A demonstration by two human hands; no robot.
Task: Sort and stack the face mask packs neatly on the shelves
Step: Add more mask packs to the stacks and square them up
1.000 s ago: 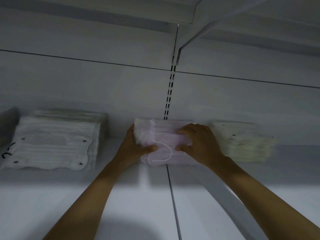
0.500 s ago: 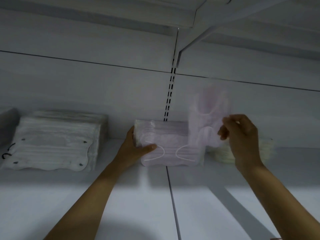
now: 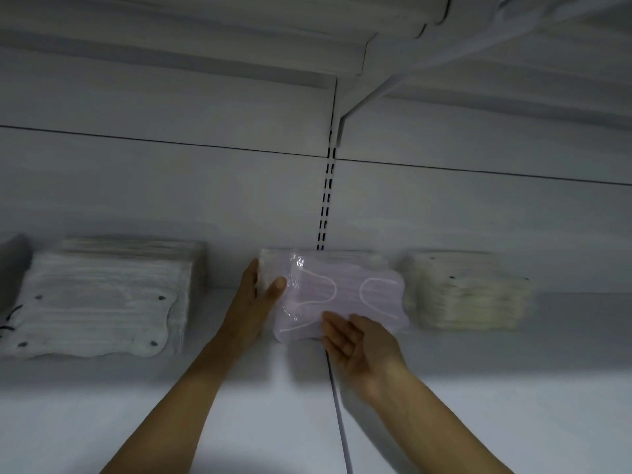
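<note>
Open shelf (image 3: 478, 422) in front of both hands. White stack (image 3: 99, 302) blocks left of the grip, cream stack (image 3: 468, 292) crowds right.

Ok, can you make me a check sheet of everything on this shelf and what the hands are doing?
Surface: white shelf, seam down the middle.
Job's things: pink mask stack centre; white mask stack left; cream mask stack right, blurred.
Clutter: nothing seen.
Hands: left hand grips the pink stack's left end; right hand open, palm up, at its front edge.
Cables: nothing seen.
Surroundings: back panel with slotted upright; another shelf overhead.
</note>
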